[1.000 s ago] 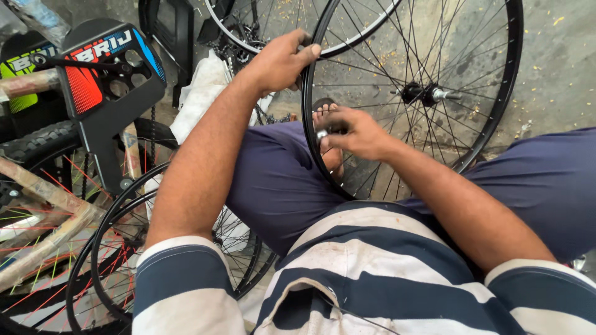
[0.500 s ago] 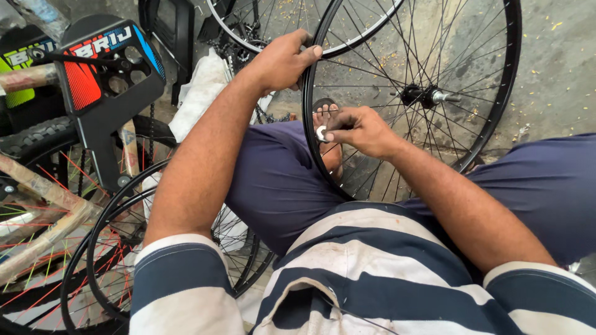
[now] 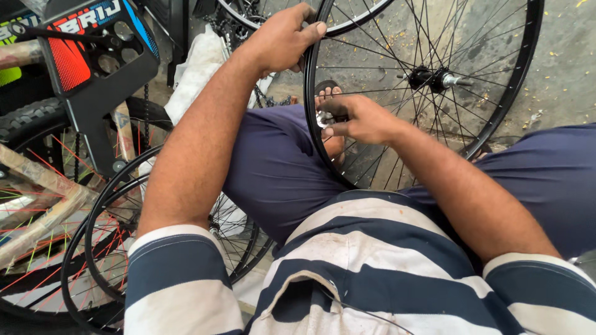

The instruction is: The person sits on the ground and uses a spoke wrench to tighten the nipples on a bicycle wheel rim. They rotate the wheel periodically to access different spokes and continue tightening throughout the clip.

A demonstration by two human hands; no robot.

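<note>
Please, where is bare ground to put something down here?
Bare concrete floor lies right of the black wheel, beside the right knee. The side left of the left hand is crowded: stacked rims, a bicycle frame.

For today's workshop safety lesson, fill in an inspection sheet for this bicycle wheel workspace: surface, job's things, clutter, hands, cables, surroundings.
Surface: stained concrete floor, scattered specks.
Job's things: black spoked wheel upright between the seated person's knees; small silver tool at its rim.
Clutter: stacked rims with red and yellow spokes on the person's left; white cloth; loose chain.
Hands: left hand grips the rim's top; right hand pinches the silver tool.
Cables: thin black cable across the bicycle frame guard.
Surroundings: black, red and blue chain guard; knobbly tyre.
</note>
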